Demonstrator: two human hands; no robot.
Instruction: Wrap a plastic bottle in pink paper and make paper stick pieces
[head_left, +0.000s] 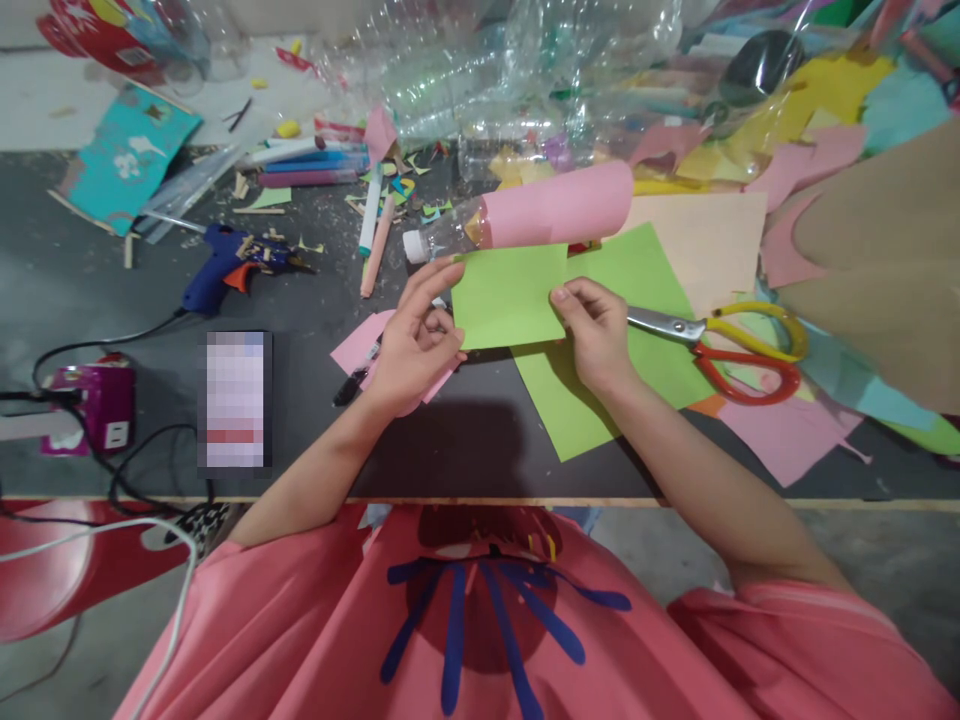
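Hovering over the dark grey tabletop (450, 445) near the middle of the scene, a small, bright green rectangular piece of paper (510, 295) is stretched between two bare hands. The left hand (420, 345) holds its left edge with fingers spread, index finger at the far corner and thumb at the near one; the right hand (598, 335) pinches the right edge in a narrow grip, thumb on top. Just beyond the paper lies a clear plastic bottle wrapped in pink paper (559, 205), its white cap to the left. A larger bright green sheet (574, 405) lies partly under the right hand, and metal scissors with yellow and red handles (699, 328) rest on it, farther right. Pink paper scraps (358, 340) lie beneath the left hand. Farther left are a blue glue gun with an orange trigger (217, 268) and, nearer, a phone with a blurred screen (235, 400). Clear plastic bottles (427, 65) crowd the far side.
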